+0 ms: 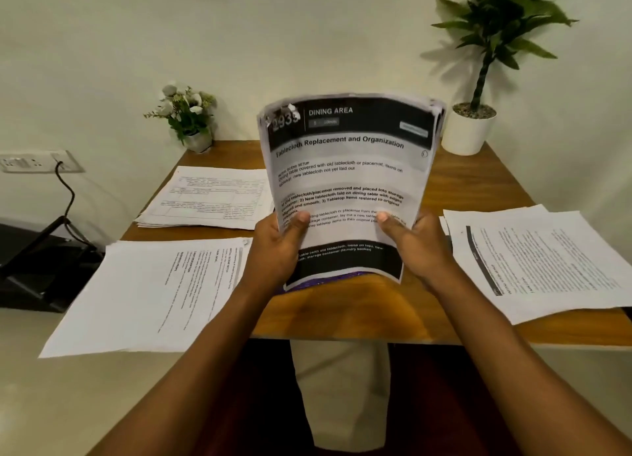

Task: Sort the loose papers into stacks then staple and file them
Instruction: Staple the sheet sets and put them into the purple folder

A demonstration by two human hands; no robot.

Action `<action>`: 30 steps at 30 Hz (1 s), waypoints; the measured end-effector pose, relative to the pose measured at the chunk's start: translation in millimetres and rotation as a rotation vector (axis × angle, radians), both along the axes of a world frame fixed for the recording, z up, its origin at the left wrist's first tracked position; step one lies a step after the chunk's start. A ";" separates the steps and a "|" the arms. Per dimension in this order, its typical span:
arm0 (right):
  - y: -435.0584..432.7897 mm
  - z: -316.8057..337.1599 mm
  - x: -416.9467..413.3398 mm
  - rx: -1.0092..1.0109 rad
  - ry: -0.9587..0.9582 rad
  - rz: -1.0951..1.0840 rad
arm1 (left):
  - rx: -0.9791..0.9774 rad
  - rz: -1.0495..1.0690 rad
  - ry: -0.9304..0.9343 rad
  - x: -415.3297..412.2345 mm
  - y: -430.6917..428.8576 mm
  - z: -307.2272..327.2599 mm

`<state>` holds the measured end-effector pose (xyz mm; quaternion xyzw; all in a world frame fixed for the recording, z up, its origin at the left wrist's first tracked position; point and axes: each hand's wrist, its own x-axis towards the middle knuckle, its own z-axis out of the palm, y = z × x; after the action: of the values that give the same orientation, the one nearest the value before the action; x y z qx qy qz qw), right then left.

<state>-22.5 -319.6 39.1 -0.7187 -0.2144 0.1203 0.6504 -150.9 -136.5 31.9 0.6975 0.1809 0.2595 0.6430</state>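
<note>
White printed sheets make up the held bundle (345,182), headed "DINING AREA" and "Tablecloth Replacement and Organization". It stands nearly upright over the middle of the counter (342,313), bowed back at the top, with several page edges fanned at the upper right corner. The left grip (277,250) pinches its lower left edge, thumb on the front page and fingers curled behind; the right grip (413,247) pinches the lower right edge the same way. A purple edge (325,280) peeks from under the bundle's bottom; whether it is a folder I cannot tell.

Around it lie 3 piles of paper: a far left stack (205,199), squared and several sheets deep, a near left stack (147,291) overhanging the counter's edge, and a right stack (547,260) lying askew, also past the edge.

By my reading, sorting is well under way but unfinished, since 1 bundle is in hand with no pile of its own yet. The bundle's top left corner looks torn or crimped, too blurred to call a staple. No stapler shows, and nothing looks filed, so both later steps seem to remain.

Further out stand a small flower pot (189,120) and a potted plant (470,127) at the back, with a wall socket (37,163) to the left
</note>
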 end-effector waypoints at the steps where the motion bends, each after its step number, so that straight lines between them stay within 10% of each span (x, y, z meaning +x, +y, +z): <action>1: -0.1 0.3 0.6 -0.001 0.003 0.005 | -0.015 0.005 -0.005 -0.3 -0.1 0.2; 17: -14.7 -29.9 -4.3 -0.113 0.632 0.304 | -0.269 0.041 0.371 25.7 34.0 -21.9; 25: -6.7 -7.3 66.5 -0.605 -0.319 -0.308 | -0.068 0.044 0.509 29.4 29.8 -54.2; 30: 10.2 -18.7 126.6 -1.166 -0.404 -0.125 | -0.012 0.053 0.515 27.4 29.1 -59.0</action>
<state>104.1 -309.4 20.4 -0.9756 -0.1897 0.0411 0.1030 -123.5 -107.4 -27.1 0.7317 0.3583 0.0889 0.5731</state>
